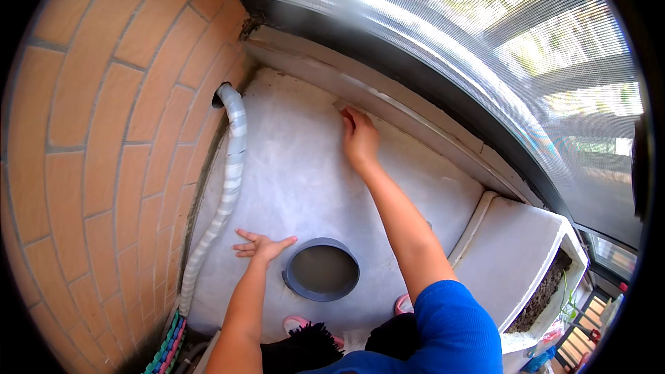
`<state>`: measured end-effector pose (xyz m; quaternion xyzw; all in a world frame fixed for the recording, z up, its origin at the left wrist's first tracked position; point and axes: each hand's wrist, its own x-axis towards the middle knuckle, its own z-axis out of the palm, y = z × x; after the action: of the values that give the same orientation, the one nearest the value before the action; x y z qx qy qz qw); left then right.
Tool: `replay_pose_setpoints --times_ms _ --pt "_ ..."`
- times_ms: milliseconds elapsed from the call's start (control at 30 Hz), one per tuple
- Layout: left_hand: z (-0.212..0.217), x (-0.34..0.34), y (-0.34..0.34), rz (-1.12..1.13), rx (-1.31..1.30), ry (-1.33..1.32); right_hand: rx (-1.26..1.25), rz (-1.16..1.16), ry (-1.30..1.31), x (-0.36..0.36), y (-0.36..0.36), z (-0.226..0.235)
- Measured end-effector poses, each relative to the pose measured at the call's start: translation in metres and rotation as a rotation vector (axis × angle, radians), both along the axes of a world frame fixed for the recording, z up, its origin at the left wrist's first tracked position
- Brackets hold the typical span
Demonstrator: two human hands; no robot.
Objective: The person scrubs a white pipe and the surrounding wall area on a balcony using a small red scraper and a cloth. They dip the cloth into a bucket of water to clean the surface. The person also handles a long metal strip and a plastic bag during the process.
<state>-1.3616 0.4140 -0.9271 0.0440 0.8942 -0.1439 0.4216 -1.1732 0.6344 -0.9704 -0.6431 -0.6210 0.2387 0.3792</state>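
the right hand (361,140) reaches to the far edge of the pale floor (291,145), close to the ledge (312,62), its fingers pinched narrow round a small greyish piece (340,104). most of that piece hides behind the fingers, so whether it is stiff or soft i cannot tell; it looks light enough for a fingertip hold, best kept by the back so the front edge stays free. the left hand (260,248) is spread wide and holds nothing; whether it rests on the floor is unclear.

just beside its thumb, toward the near edge, stands the round grey basin (322,297) with cloudy liquid (322,270) in it. the shell is probably stiff, light plastic, but the liquid likely adds weight and would slosh if tilted. a wet rim may be slippery, so opposite sides of the rim, one hand on each, seem the safest hold.
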Motion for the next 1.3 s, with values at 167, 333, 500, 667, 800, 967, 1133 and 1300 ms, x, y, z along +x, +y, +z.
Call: replay_pose_setpoints --times_ms 167,333,500,667,800,967,1133,1300 --pt "-0.006 -0.004 -0.005 0.024 0.029 -0.013 -0.065 -0.063 0.003 0.021 -0.021 0.01" --pt "-0.008 -0.001 -0.003 -0.023 -0.03 0.011 -0.084 -0.086 -0.038 0.023 -0.017 0.006" --pt "-0.007 -0.001 -0.004 -0.047 -0.03 0.024 -0.1 -0.046 -0.058 0.035 -0.015 0.007" --pt "-0.003 0.001 -0.003 -0.002 0.042 -0.034 -0.05 0.022 -0.055 0.039 -0.012 0.003" --pt "-0.004 -0.002 -0.005 -0.014 0.035 -0.021 -0.105 -0.07 0.011 0.032 -0.02 0.005" --pt "-0.007 -0.004 -0.006 -0.034 0.0 0.0 -0.296 -0.122 0.0 0.026 -0.02 0.004" --pt "-0.009 -0.005 -0.007 -0.025 0.036 -0.015 -0.264 -0.081 0.094 0.006 -0.005 0.005" --pt "-0.005 -0.004 -0.005 0.007 0.032 -0.03 -0.3 -0.098 0.181 0.004 -0.014 -0.002"
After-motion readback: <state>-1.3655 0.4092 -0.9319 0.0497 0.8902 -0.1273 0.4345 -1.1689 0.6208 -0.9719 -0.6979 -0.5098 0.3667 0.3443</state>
